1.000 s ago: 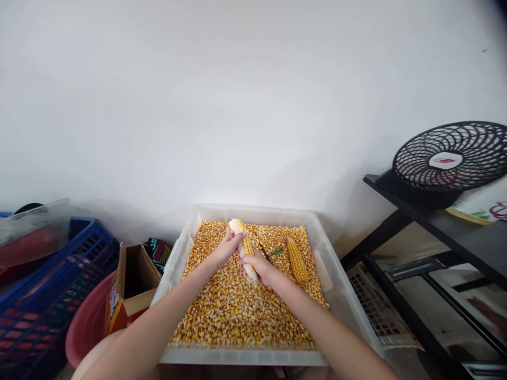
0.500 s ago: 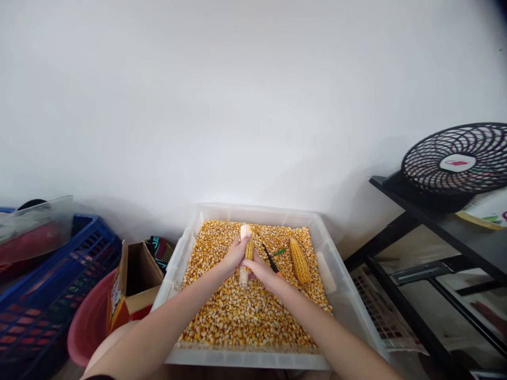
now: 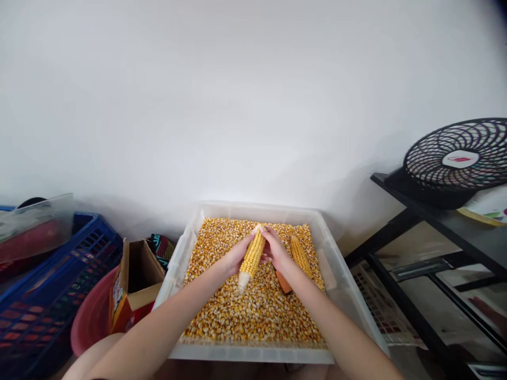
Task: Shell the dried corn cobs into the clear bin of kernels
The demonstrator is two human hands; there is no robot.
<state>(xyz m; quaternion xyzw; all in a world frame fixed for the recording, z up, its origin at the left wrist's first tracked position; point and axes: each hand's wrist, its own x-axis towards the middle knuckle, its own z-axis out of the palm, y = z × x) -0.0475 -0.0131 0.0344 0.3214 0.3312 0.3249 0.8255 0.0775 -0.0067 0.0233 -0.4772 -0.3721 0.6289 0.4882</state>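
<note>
Right now both hands meet over a clear plastic tub (image 3: 335,287) whose floor is covered with loose yellow corn kernels (image 3: 253,311). Between them is a corn cob (image 3: 251,258), held tilted, its pale bare tip pointing down toward the kernels and its upper end pointing away toward the wall. Kernels cover the side of the cob that shows. The left hand (image 3: 233,257) is clasped around the cob from its left side, fingers curled behind it. The right hand (image 3: 277,252) grips the upper end, with fingertips on the top of the cob and the thumb side pressed against it. Just under the right wrist an orange object (image 3: 283,282) lies on the kernels, only partly visible, so what it is cannot be told. A second corn cob (image 3: 300,255), fully covered with kernels, lies on the kernel bed just beside the right hand, toward the tub's right wall.

To the left of the tub stand an open cardboard box (image 3: 134,279), a red basin (image 3: 91,322) and a blue plastic crate (image 3: 43,301). To the right, a black fan (image 3: 455,161) sits on a black shelf (image 3: 467,237), against the white wall (image 3: 237,105).
</note>
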